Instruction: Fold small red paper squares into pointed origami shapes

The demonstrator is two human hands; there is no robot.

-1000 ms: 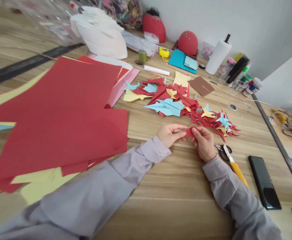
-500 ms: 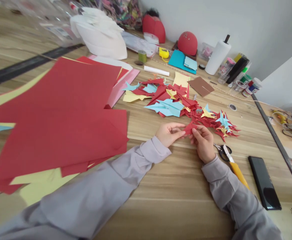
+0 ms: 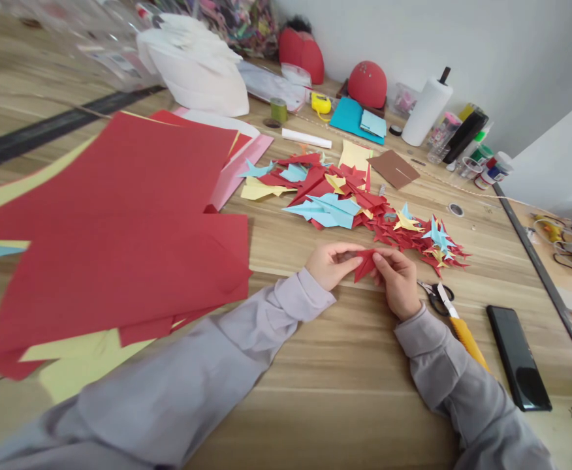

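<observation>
Between my two hands is a small folded red paper piece (image 3: 363, 268), one pointed end of it aimed down toward me. My left hand (image 3: 332, 264) pinches its left side between thumb and fingers. The right side is pinched by my right hand (image 3: 397, 279), whose lower fingers curl behind the paper. Just beyond my hands lies a long heap of folded paper pieces, mostly red (image 3: 381, 212), with some blue (image 3: 328, 210) and yellow ones among them. Large red sheets (image 3: 134, 215) are stacked at the left, over yellow and blue ones.
Scissors (image 3: 435, 298), a yellow-handled cutter (image 3: 467, 343) and a black phone (image 3: 518, 358) lie right of my right hand. Farther back are a brown paper square (image 3: 394, 168), a yellow tape measure (image 3: 321, 103), a white roll (image 3: 427, 111) and small jars.
The red piece has been turned between my fingers, and its point now hangs lower, toward me. Both hands have stayed nearly in place, still pinching it.
</observation>
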